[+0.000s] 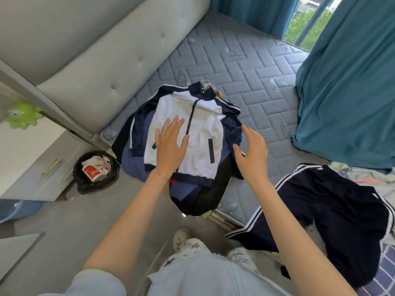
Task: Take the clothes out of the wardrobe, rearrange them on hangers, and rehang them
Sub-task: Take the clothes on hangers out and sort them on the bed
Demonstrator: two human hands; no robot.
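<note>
A white and navy zip jacket (201, 127) lies face up on top of a pile of dark clothes (198, 199) at the mattress corner. White hanger hooks (206, 84) poke out at its collar. My left hand (171, 146) lies flat on the jacket's white front, fingers straight. My right hand (252, 150) hovers open just right of the jacket, over its navy sleeve, holding nothing. Navy trousers with white side stripes (333, 210) lie spread on the mattress to the right.
The bare quilted mattress (245, 67) runs back to a grey padded headboard (96, 50). Teal curtains (346, 82) hang at the right. A black bin (96, 169) with rubbish stands on the floor beside a white cabinet (36, 167). More clothes (363, 176) sit at far right.
</note>
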